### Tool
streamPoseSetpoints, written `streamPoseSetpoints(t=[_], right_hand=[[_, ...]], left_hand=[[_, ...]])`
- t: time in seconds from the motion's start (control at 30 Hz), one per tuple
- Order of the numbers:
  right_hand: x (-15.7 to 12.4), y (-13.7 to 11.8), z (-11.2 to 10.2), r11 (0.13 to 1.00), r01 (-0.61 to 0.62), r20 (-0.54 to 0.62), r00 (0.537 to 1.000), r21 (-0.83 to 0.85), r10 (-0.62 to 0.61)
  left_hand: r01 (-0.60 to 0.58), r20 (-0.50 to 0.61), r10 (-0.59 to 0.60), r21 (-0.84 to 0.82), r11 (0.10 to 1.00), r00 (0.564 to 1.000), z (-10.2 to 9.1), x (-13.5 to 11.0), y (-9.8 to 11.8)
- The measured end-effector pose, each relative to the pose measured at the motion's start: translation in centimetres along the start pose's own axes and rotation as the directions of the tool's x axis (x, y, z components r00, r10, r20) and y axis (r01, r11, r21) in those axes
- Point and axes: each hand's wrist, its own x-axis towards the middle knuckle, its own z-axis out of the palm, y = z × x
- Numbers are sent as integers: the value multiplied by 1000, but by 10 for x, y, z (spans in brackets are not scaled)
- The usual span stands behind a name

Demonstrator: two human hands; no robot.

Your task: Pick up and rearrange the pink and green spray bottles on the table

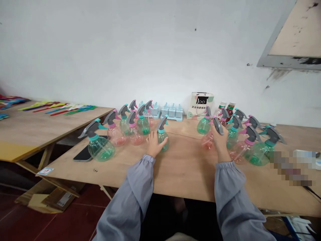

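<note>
A person in grey sleeves is reaching both arms out over a wooden table (185, 174) set against a white wall. The left hand (153, 144) is wrapping its fingers around the body of a small green spray bottle (163, 134) with a grey trigger and teal collar, which is standing upright near the middle of the table. The right hand (220, 140) is closing around the neck of a pink spray bottle (207, 140) with a grey trigger, which is tilting a little just right of centre.

To the left, a cluster of green and pink bottles (130, 125) is standing farther back, and one larger green bottle (100, 147) is sitting nearer the left edge, just beside a dark phone (82, 154) lying flat. To the right, another group of green and pink bottles (250, 142) is crowding together close to the right hand.

At the far edge, by the wall, pale blue moulded trays (172, 112) are sitting beside a white paper bag (200, 105) and two red-filled bottles (225, 108). A second table (37, 130) on the far left is holding a row of colourful flat tools (57, 107).
</note>
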Motion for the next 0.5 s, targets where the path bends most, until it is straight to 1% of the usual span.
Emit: streamPoseSetpoints(t=[0.1, 0.2, 0.3, 0.4, 0.5], right_hand=[[-1, 20, 1, 999, 31, 7, 999, -34, -31], [-11, 40, 4, 997, 36, 22, 999, -70, -35], [-20, 58, 0, 988, 52, 25, 998, -144, -49], [-23, 72, -7, 975, 42, -9, 999, -217, -45], [-20, 82, -8, 976, -11, -66, 998, -217, -4]], left_hand=[[-12, -7, 12, -37, 999, 1000, 1, 0, -2], [-24, -13, 24, -68, 997, 1000, 2, 0, -3], [-19, -12, 18, -83, 996, 1000, 2, 0, -4], [-18, -21, 16, -99, 995, 1000, 3, 0, -6], [-37, -26, 34, -150, 988, 999, 6, 1, -9]])
